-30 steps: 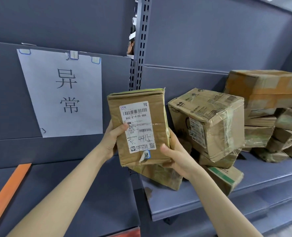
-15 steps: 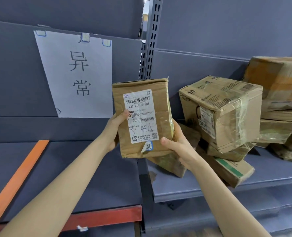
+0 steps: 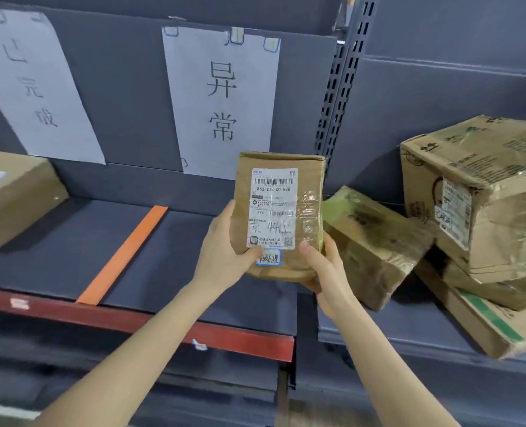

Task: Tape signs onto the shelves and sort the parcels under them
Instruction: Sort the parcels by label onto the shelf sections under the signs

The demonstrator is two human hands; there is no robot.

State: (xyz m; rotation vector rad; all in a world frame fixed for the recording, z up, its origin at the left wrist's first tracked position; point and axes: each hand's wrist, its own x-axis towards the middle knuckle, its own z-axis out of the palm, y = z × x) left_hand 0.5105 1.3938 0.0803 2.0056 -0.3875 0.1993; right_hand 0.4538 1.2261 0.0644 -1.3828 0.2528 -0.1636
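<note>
Shifting parcel (image 3: 278,211) leftward, now before sign (image 3: 221,100), left hand (image 3: 224,257) and right hand (image 3: 323,266) grip clamped on it

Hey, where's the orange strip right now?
In the head view, the orange strip lies flat on the left-hand shelf, between the lone brown box at far left and the held parcel.

An orange strip (image 3: 123,255) lies diagonally, left of a slotted grey upright (image 3: 340,97).
</note>
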